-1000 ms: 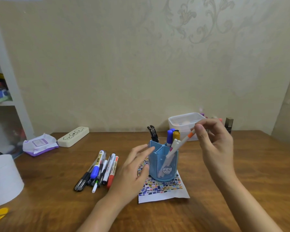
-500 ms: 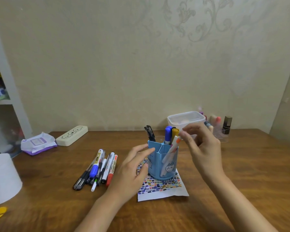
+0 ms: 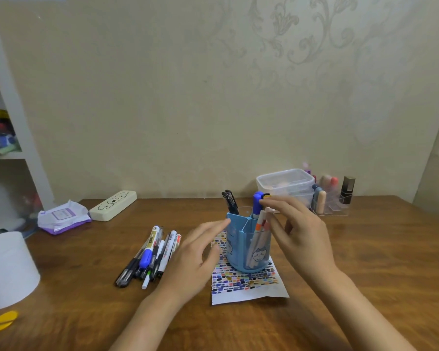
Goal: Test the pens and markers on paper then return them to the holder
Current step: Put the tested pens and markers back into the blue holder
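Observation:
A blue translucent pen holder [image 3: 247, 245] stands on a sheet of paper [image 3: 246, 285] covered in small coloured test strokes. Inside it are black pens [image 3: 230, 203], a blue marker [image 3: 257, 203], and a white marker with an orange band [image 3: 257, 231] leaning in the front compartment. My right hand [image 3: 299, 234] hovers just right of the holder with relaxed fingers, holding nothing. My left hand [image 3: 195, 257] floats beside the holder's left wall, fingers spread, blurred. A pile of several pens and markers [image 3: 152, 254] lies on the wooden table left of my left hand.
A cream pencil case [image 3: 113, 205] and a wipes pack [image 3: 62, 216] lie at the back left. A white cylinder [image 3: 7, 268] stands at the left edge. A clear lidded box [image 3: 285, 184] and an acrylic tray of cosmetics [image 3: 332, 198] sit behind the holder, back right.
My right hand lowered the orange-banded white marker into the holder's front compartment and let it go. The left hand stayed beside the holder.

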A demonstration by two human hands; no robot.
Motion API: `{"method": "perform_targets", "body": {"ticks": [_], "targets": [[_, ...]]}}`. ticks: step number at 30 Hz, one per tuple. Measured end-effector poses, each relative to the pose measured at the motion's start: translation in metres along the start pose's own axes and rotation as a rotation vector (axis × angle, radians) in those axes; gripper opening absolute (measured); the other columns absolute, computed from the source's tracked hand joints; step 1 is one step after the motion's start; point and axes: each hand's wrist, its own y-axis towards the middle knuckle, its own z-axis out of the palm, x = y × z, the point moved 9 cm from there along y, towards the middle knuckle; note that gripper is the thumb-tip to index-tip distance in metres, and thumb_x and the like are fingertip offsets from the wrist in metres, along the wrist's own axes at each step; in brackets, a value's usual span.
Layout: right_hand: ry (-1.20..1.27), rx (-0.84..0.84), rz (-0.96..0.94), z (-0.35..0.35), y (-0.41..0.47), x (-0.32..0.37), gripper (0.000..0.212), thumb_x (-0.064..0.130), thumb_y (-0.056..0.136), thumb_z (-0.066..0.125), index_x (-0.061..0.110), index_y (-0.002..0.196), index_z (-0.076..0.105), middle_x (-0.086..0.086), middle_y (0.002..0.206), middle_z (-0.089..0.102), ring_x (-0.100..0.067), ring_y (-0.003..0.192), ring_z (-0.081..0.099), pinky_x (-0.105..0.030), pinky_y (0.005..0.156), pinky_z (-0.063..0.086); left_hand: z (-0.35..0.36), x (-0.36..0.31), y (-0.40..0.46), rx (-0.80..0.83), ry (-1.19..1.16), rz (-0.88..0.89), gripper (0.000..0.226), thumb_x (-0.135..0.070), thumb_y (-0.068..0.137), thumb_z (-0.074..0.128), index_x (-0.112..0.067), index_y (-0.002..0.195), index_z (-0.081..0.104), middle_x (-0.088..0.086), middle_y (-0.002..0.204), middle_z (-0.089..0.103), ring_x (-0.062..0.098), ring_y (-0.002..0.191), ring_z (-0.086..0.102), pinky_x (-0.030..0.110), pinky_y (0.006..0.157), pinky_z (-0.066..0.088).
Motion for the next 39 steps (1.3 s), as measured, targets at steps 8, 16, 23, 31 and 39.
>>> {"method": "perform_targets", "body": {"ticks": [8,16,23,31,39], "targets": [[0.131,0.107,-0.060,0.024,-0.017,0.033,0.019,0.015,0.094,0.059,0.026,0.104,0.070,0.016,0.109,0.063,0.009,0.071,0.054,-0.009,0.059,0.038,-0.025,0.067,-0.014,0.039,0.588,-0.353,0.043,-0.031,0.098,0.042,-0.029,0.140,0.053,-0.009,0.141,0.048,0.014,0.137,0.029,0.034,0.116,0.024],[0.147,0.269,-0.041,0.051,-0.030,0.040,0.018,0.021,0.094,0.059,0.034,0.101,0.068,0.022,0.106,0.062,0.017,0.080,0.052,-0.009,0.061,0.038,-0.023,0.062,-0.014,0.033,0.537,-0.306,0.041,-0.026,0.101,0.041,-0.032,0.138,0.056,-0.011,0.142,0.054,0.010,0.141,0.031,0.029,0.116,0.021],[0.157,0.347,-0.011,0.057,-0.031,0.039,0.018,0.020,0.092,0.060,0.034,0.098,0.071,0.024,0.097,0.063,0.017,0.080,0.053,-0.006,0.065,0.040,-0.010,0.056,-0.010,0.132,0.482,-0.155,0.049,0.000,0.093,0.050,-0.036,0.121,0.069,-0.019,0.133,0.057,0.004,0.129,0.041,0.023,0.109,0.033],[0.146,0.492,-0.005,0.075,-0.039,0.036,0.018,0.023,0.095,0.064,0.038,0.103,0.069,0.028,0.100,0.064,0.011,0.092,0.059,-0.010,0.073,0.046,-0.003,0.049,-0.010,0.161,0.472,-0.094,0.038,-0.005,0.092,0.058,-0.039,0.106,0.070,-0.020,0.112,0.063,0.002,0.111,0.049,0.026,0.093,0.046],[0.110,0.526,-0.028,0.079,-0.042,0.040,0.028,0.038,0.095,0.063,0.044,0.121,0.054,0.035,0.108,0.055,0.016,0.091,0.053,-0.010,0.072,0.045,-0.007,0.020,-0.005,0.007,0.263,0.033,0.029,-0.012,0.089,0.067,-0.035,0.108,0.072,-0.022,0.099,0.062,0.000,0.098,0.049,0.025,0.085,0.045]]}}
